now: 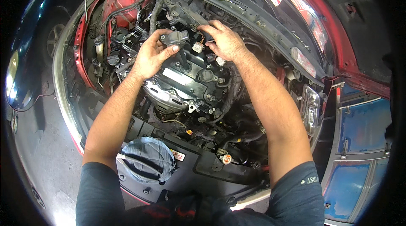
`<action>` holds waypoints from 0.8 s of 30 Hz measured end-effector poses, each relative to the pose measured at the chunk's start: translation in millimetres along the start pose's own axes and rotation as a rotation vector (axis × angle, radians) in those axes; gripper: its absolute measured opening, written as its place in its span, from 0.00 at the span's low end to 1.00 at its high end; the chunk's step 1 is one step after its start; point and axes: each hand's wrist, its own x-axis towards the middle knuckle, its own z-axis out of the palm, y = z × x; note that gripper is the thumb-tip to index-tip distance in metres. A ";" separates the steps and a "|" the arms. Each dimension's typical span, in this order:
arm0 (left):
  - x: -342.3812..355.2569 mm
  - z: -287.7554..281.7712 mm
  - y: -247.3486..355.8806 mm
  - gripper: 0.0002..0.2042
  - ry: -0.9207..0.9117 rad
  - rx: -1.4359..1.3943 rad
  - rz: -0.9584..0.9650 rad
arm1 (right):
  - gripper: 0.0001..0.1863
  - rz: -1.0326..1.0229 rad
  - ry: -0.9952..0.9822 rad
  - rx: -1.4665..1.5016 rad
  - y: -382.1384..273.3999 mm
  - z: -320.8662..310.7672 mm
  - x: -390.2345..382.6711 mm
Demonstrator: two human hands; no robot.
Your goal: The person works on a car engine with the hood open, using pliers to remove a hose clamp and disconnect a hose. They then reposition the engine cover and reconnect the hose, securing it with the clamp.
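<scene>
Head view: clamps one black ignition coil (174, 38) in the fingers of the left hand (150, 58), far middle, over the engine cover (169, 64). Curls the fingers of the right hand (228, 45) beside two pale connectors (197, 47), cannot tell on what. Looks unplugged and lifted, not yet refitted or set down. Counts one blue cloth item (156, 152) near left, one orange-and-white cap (227, 159) near right.
</scene>
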 end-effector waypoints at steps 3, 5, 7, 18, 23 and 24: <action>-0.7 4.1 6.1 0.28 -0.108 0.035 -0.027 | 0.31 0.001 -0.003 0.012 -0.4 1.3 0.2; -2.6 7.8 7.4 0.29 -0.164 0.099 -0.067 | 0.31 0.023 -0.043 0.018 0.0 0.3 0.9; -1.4 11.7 6.6 0.29 -0.188 0.171 0.002 | 0.31 0.015 -0.026 0.008 -1.0 -0.1 0.7; 3.2 16.9 6.5 0.28 -0.267 0.095 -0.039 | 0.32 0.018 -0.041 -0.018 -4.9 1.3 0.4; 5.7 16.8 8.9 0.27 -0.160 0.024 -0.056 | 0.32 0.029 -0.054 -0.024 -6.7 3.0 0.0; 4.9 14.6 10.6 0.27 -0.176 0.085 -0.038 | 0.32 0.029 -0.058 -0.022 -6.5 3.2 0.0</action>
